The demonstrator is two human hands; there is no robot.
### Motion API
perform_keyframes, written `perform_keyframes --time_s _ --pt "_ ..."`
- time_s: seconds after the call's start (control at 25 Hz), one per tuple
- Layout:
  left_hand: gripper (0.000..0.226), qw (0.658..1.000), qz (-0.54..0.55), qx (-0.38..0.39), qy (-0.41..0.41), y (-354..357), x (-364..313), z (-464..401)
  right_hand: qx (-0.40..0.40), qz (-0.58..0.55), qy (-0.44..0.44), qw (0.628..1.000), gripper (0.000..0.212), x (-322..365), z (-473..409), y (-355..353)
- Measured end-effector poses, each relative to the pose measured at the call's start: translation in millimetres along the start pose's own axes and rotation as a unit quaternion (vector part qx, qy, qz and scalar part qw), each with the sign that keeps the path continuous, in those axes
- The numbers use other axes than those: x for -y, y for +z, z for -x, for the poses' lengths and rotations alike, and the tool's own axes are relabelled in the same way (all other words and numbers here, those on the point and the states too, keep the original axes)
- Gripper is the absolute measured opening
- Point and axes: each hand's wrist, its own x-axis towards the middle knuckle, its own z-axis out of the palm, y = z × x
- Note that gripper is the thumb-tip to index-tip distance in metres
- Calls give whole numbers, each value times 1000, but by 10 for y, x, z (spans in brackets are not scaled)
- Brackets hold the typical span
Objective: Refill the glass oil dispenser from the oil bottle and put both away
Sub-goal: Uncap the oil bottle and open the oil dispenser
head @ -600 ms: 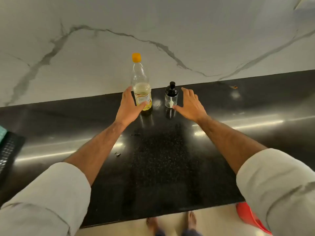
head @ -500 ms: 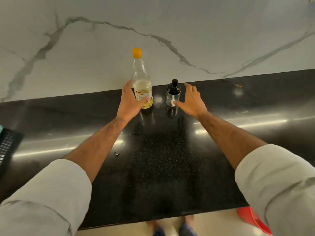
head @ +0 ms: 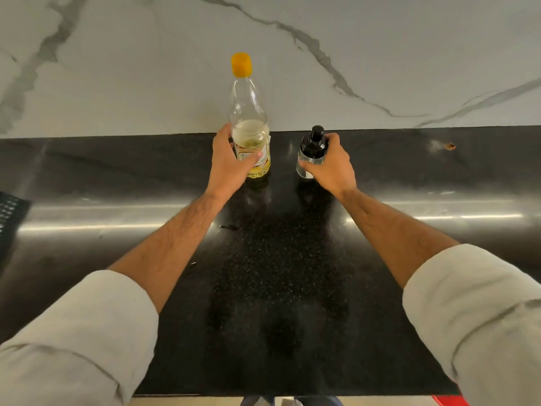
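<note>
Left hand [head: 227, 165] fingers grip the upright oil bottle [head: 248, 127]; right hand [head: 332, 168] fingers grip the upright dispenser [head: 310, 155] just beside it on the worktop [head: 278, 273].

The left hand [head: 229, 165] covers the lower left side of the clear plastic oil bottle with the yellow cap [head: 249, 121], and its label print is too small to read. The right hand [head: 332, 168] hides the right side of the small glass oil dispenser with the black top [head: 310, 155]. At the left edge, a dark perforated object [head: 8, 218] is cut off; at the bottom right edge, only a sliver of something red [head: 448, 401] shows.
</note>
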Motion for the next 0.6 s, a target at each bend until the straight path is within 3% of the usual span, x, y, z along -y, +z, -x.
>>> perform_keyframes --time_s 0.24,0.4,0.6 --pt "79 999 14 18 -23 38 77 46 16 15 -27 999 64 94 122 -78" --pt "83 998 -12 32 -48 -66 121 465 78 8 -66 995 66 213 598 -33" --pt "75 979 -41 197 14 -406 198 1372 170 -23 -111 979 66 216 1396 185"
